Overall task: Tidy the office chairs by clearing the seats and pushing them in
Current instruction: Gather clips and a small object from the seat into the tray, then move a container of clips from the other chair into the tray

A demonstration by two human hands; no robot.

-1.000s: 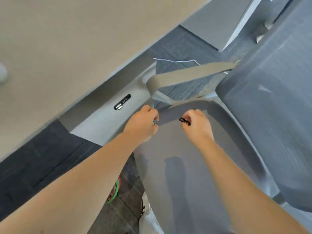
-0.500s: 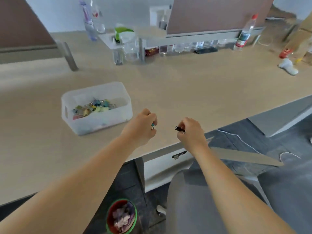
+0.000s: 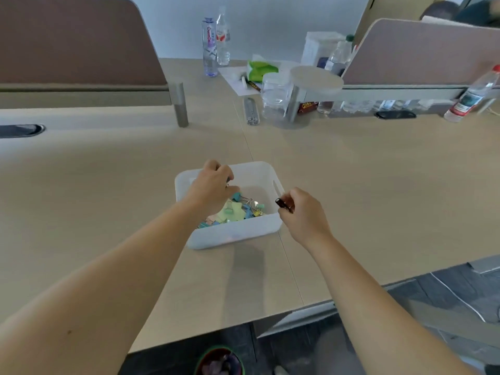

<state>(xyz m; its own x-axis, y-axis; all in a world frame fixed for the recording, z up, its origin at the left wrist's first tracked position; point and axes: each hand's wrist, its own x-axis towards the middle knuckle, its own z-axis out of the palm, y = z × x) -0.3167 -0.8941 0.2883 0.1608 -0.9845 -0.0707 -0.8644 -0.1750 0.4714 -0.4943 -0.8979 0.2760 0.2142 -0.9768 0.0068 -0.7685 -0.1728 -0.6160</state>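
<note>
From the head camera, the person's left hand point(image 3: 212, 185) hangs over the rear left part of a white translucent plastic box point(image 3: 235, 234) that sits on the pale wood-grain surface point(image 3: 108, 190). Its fingers are curled downward into the box, and a glint of thin metal shows at the fingertips, though I cannot tell for sure whether they pinch anything. Just below and to the right of that hand, inside the box, lies a heap of pastel binder clips point(image 3: 243, 209) in green, blue, yellow and pink, with wire handles sticking out. The right hand point(image 3: 304, 215) is at the box's right wall, just outside the rim, with fingers closed together around a small dark binder clip point(image 3: 281, 203), pinched between thumb and forefinger so that the dark end pokes out toward the box. Both bare forearms reach in from the bottom of the view. Of the grey office chair point(image 3: 332, 353) only a blurred patch shows at the lower edge, below the front edge of the surface and well behind both hands. Near it on the dark floor stands a green-rimmed waste bin point(image 3: 219, 361) with crumpled scraps inside. Farther back on the surface are clear plastic bottles point(image 3: 211, 44), a stack of clear jars point(image 3: 274, 98) and a green packet point(image 3: 261, 70), with brown divider panels point(image 3: 75, 41) to either side.
</note>
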